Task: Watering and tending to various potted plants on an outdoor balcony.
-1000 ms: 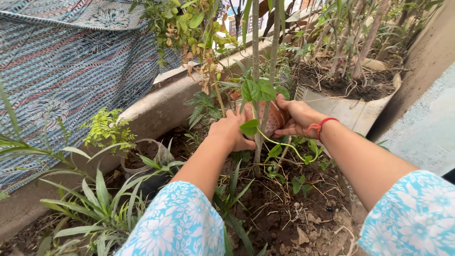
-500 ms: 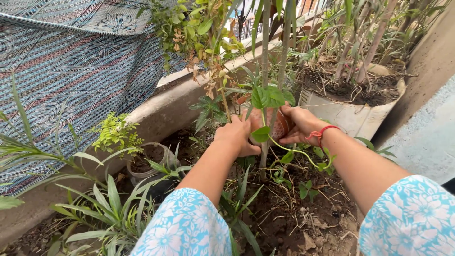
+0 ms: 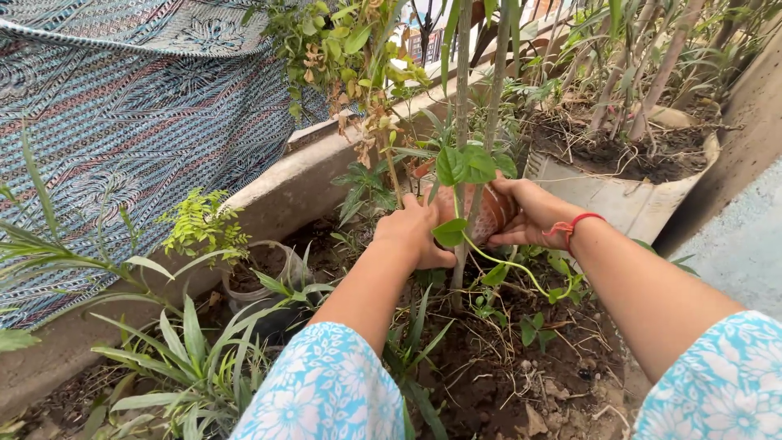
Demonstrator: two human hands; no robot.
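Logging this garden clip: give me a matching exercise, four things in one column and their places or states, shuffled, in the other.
Things:
1. clay pot
2. red thread
3. patterned cloth
4. white planter

Places or states:
A. hangs over the wall on the left
B. held between the left hand and right hand
C. stands behind the hands, filled with soil and stems
D. tied round the right wrist

Pairs: 1-B, 2-D, 3-A, 4-C

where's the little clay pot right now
The small reddish-brown clay pot sits mid-frame in the head view, held between the left hand and right hand, behind the thin upright stems.
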